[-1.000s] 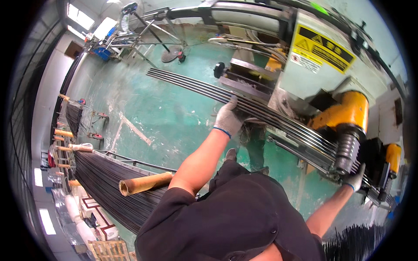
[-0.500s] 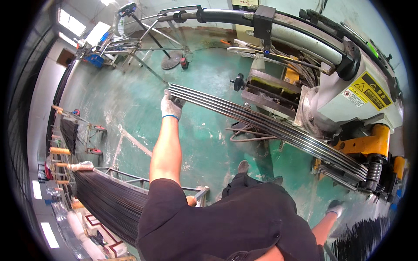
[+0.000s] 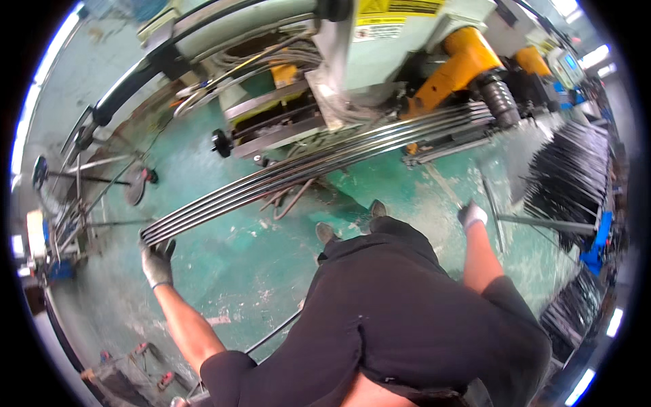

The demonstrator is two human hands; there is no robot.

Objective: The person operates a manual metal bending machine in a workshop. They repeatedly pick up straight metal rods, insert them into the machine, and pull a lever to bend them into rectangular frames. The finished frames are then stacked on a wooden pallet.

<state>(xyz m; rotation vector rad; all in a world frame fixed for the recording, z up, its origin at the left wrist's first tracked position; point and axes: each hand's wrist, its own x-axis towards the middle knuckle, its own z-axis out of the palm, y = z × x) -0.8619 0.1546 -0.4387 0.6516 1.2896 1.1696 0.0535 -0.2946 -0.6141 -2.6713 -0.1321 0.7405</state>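
Observation:
A bundle of several long thin metal rods [image 3: 319, 163] lies flat, running from the lower left up to the right into a grey machine with an orange-yellow head [image 3: 461, 57]. My left hand [image 3: 157, 261], in a dark grey glove, rests against the bundle's free left end with its fingers spread just under the rod tips. My right hand [image 3: 472, 215], in a light glove, hangs at my side over the green floor and touches nothing; its fingers are too small to read. My dark shirt fills the lower middle.
The grey machine body [image 3: 400, 41] with cables stands behind the rods. A rack of dark rods [image 3: 569, 176] is at the right. Metal stands and a round foot [image 3: 135, 183] stand at the left. My shoes [image 3: 329, 234] are on the green floor.
My left hand has slid along the bundle to its free end. My right hand has come off the machine end and now hangs by my side. My head has turned.

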